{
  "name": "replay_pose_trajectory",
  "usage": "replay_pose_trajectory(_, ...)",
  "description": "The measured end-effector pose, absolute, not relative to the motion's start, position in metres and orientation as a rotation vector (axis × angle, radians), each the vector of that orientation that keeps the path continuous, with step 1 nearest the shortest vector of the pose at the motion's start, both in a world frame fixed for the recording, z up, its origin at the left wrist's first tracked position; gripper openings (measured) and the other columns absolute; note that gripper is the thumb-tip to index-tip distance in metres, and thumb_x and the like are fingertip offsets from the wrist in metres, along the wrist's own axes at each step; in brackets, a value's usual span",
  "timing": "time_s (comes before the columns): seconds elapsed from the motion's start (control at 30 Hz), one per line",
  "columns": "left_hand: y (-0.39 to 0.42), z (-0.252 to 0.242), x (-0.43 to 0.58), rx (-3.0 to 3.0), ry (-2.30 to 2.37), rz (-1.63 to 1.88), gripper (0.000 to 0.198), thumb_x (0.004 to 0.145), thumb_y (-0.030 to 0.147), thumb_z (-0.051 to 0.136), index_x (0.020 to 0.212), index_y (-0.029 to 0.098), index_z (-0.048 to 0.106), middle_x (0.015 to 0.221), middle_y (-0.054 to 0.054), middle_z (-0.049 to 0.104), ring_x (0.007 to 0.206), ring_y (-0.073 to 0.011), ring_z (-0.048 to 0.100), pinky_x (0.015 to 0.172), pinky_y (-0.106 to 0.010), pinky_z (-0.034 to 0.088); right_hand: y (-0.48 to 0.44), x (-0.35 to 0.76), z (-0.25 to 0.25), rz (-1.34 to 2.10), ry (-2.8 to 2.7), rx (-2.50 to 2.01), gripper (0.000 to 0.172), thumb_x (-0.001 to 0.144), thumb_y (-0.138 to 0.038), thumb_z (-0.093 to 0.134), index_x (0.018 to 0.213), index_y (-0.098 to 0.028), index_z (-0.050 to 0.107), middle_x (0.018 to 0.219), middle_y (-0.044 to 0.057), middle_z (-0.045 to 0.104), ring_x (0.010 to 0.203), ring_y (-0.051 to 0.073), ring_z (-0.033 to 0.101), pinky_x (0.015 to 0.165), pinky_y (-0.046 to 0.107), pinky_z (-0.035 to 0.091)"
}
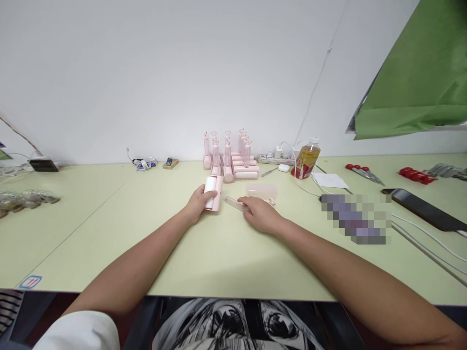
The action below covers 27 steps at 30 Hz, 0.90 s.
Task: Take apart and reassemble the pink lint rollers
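Observation:
My left hand [199, 204] is closed around a pink lint roller head [219, 187] with a white roll along its side, thumb across the roll. Just to the right, my right hand [260, 214] grips a translucent pale pink handle [235, 203] that lies low over the table and points toward the roller head. A small gap separates the two parts. Behind my right hand lies a clear pinkish cover [261, 189], partly hidden, with a small pink loop [272, 201] by its edge. Several pink lint rollers [228, 165] with upright handles stand grouped near the wall.
A drink bottle [306, 158], a white case [283, 167] and a power strip [273, 159] are at the back right. Further right lie paper [331, 180], a black phone [425, 209] and white cables. A small box [170, 164] and coiled cable [144, 165] sit back left.

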<state>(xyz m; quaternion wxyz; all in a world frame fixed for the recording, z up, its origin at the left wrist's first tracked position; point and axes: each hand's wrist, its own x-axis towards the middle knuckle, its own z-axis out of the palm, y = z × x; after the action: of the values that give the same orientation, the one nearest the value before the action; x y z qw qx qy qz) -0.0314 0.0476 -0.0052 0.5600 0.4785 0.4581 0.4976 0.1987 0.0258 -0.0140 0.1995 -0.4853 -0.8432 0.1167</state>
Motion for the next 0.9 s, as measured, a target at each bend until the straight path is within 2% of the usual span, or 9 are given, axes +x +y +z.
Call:
replay_pose_trajectory(0.17,0.0491,-0.0036,-0.0333,1.099,1.11,1.255,0.04,0.062,0.038,0.074,0.092,0.018,0.057,0.078,0.001,0.058,0.066,-0.0134,0.051,0.057,-0.024,0.037,0.0268,0.1976,-0.0108,0.466,-2.015,-1.267,0.028,0.089,-0.021,0.047,0.109,-0.017,0.066,0.105,0.01,0.071,0.094,0.023,0.064,0.083,0.036,0.047)
replay_pose_trajectory(0.33,0.0481,-0.0005,-0.0341,1.037,1.039,1.308,0.041,0.059,0.04,0.073,0.09,0.019,0.056,0.07,0.003,0.054,0.058,-0.012,0.047,0.051,-0.023,0.031,0.0274,0.1996,-0.0089,0.579,-1.819,-1.098,0.031,0.091,-0.035,0.046,0.11,-0.017,0.065,0.091,0.007,0.071,0.079,0.021,0.064,0.072,0.034,0.05)
replay_pose_trajectory(0.5,0.0454,0.0009,-0.0327,1.046,0.933,1.317,0.041,0.058,0.038,0.075,0.089,0.018,0.057,0.068,0.004,0.052,0.057,-0.0111,0.044,0.05,-0.023,0.03,0.0258,0.1986,-0.0109,0.541,-1.818,-1.017,0.031,0.091,-0.035,0.047,0.111,-0.018,0.065,0.098,0.009,0.07,0.084,0.021,0.064,0.076,0.035,0.05)
replay_pose_trajectory(0.63,0.0448,0.0008,-0.0326,1.034,0.886,1.33,0.041,0.058,0.037,0.075,0.09,0.018,0.058,0.069,0.003,0.054,0.058,-0.0109,0.045,0.051,-0.023,0.031,0.0247,0.1978,-0.0102,0.486,-1.832,-1.011,0.03,0.09,-0.033,0.048,0.111,-0.018,0.065,0.099,0.009,0.069,0.082,0.02,0.063,0.074,0.035,0.05)
replay_pose_trajectory(0.9,0.0455,0.0,-0.0332,1.051,0.847,1.34,0.041,0.059,0.035,0.074,0.093,0.017,0.058,0.068,0.003,0.055,0.057,-0.0107,0.045,0.051,-0.023,0.032,0.0232,0.1982,-0.0099,0.579,-1.809,-1.023,0.033,0.092,-0.037,0.047,0.115,-0.018,0.062,0.086,0.005,0.068,0.073,0.018,0.06,0.069,0.031,0.048)
